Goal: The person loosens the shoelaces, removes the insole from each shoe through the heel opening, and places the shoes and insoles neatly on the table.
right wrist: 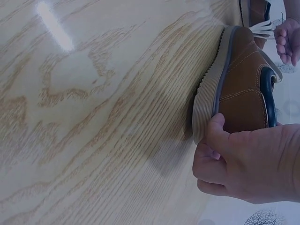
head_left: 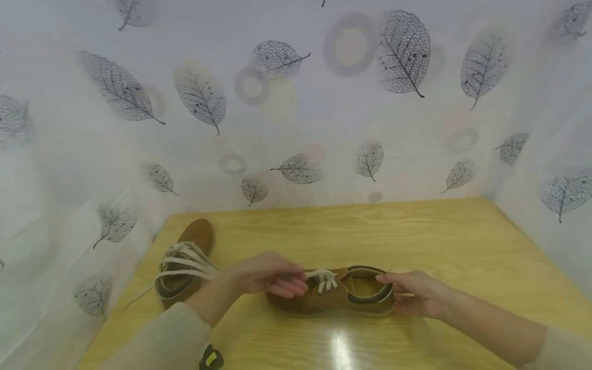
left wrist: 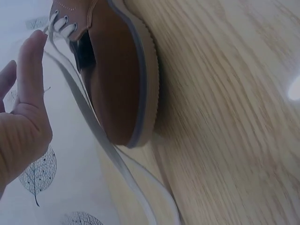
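Plainly, a ribbed-soled lace-up shoe (head_left: pixel 330 301) is gripped at its heel (right wrist: pixel 204 123) by the right hand (head_left: pixel 418 295). Loose-fingered, the left hand (head_left: pixel 273 275) is held nearer the grained table's (head_left: pixel 439 236) left edge.

soft, even light fills the head view, slightly hazy, with 1 white glare patch (head_left: pixel 341 350) on the table (head_left: pixel 324 234). the 2 wrist views look dimmer and bluish, the right showing a soft shadow (right wrist: pixel 165 152) beside the shoe (right wrist: pixel 244 82).

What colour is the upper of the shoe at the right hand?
The upper is brown, clearest in the right wrist view.
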A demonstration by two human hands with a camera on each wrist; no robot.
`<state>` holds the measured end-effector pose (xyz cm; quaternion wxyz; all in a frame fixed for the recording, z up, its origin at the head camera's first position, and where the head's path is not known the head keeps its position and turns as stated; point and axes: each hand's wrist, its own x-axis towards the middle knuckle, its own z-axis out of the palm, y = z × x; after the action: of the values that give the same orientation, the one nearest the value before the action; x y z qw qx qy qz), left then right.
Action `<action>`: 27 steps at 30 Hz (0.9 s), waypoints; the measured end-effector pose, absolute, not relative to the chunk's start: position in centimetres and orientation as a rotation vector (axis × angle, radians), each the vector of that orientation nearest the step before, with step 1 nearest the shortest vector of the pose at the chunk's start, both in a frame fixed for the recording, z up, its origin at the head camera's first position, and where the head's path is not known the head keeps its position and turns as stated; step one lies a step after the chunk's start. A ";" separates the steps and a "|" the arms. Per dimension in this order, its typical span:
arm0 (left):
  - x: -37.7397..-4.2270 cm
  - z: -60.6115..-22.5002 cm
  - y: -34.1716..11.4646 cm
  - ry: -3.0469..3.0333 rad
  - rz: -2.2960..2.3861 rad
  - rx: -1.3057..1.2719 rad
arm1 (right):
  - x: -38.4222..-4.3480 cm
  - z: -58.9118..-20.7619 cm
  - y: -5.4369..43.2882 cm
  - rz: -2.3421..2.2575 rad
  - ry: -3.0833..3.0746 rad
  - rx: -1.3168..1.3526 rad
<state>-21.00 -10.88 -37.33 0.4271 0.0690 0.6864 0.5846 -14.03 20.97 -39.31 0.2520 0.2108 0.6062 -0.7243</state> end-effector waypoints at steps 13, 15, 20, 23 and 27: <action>-20.5 -38.3 -8.6 1.689 1.445 0.190 | -14.1 -39.5 21.1 -1.928 1.711 0.521; -20.6 -38.5 -8.1 1.685 1.456 0.193 | -14.1 -39.6 21.2 -1.923 1.716 0.513; -20.6 -38.7 -6.8 1.675 1.480 0.194 | -14.2 -39.8 21.3 -1.911 1.733 0.492; -20.3 -38.7 -6.0 1.708 1.496 0.162 | -14.2 -39.8 21.3 -1.914 1.726 0.498; -19.8 -38.9 -5.0 1.785 1.539 0.097 | -14.3 -39.8 21.2 -1.924 1.705 0.521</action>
<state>-19.77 -4.98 -38.93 0.3815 0.0381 0.6996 0.6030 -14.34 21.24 -39.80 0.2563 0.1921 0.6282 -0.7091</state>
